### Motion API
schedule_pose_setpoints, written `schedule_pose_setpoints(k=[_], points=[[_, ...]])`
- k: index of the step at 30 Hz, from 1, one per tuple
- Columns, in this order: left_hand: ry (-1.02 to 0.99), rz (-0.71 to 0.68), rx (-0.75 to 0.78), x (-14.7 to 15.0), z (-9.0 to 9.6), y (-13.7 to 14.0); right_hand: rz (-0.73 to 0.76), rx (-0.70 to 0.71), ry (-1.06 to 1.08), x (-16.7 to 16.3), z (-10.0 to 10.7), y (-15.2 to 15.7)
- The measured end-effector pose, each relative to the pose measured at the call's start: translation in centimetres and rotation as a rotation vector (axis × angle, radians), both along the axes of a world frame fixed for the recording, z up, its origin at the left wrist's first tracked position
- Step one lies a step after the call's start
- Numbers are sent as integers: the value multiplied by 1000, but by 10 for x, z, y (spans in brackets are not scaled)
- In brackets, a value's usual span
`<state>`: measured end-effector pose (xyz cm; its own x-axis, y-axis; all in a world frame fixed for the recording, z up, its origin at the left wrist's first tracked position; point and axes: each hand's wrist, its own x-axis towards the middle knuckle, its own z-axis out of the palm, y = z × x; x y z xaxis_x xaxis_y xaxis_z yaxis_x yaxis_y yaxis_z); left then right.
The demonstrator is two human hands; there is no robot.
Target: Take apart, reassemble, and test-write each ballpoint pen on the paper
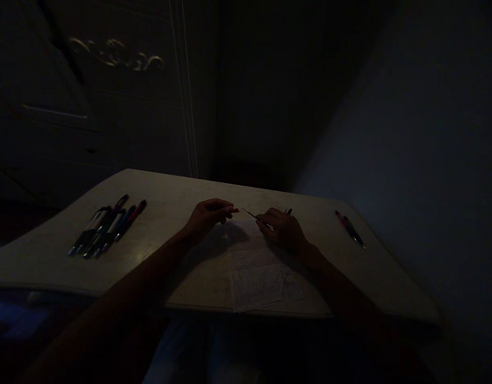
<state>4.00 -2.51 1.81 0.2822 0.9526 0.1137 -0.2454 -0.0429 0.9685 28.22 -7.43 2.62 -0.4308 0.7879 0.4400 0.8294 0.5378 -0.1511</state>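
Note:
Pinched between the fingertips of my left hand (209,214) is a small red piece (235,210), which looks like a pen cap, though the dim light hides its detail. My right hand (283,230) is closed around a thin pen (251,215), its pale tip pointing left at the red piece with a small gap between them. Both hands are above a creased sheet of paper (256,277) with faint marks on it. The far end of the pen sticks out behind my right hand.
Several pens (104,226) lie side by side on the left of the pale table (169,186). Two more pens (351,229) rest near its right edge. A wall (429,160) borders the right side; a dark cabinet (129,112) with ornate trim stands behind, at left.

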Motion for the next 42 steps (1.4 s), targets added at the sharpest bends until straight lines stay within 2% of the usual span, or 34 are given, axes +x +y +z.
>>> schedule_pose_setpoints(k=[12,20,33,42], points=[[30,20,-1,5,-8,1,29,8,-7,1,1,0],[175,36,57,6,-8,1,-5,2,-30,4,0,2],[224,43,95,4,-9,2,-92,26,-28,9,-1,4],[244,18,96,5,-5,-2,-111,19,-109,8,4,3]])
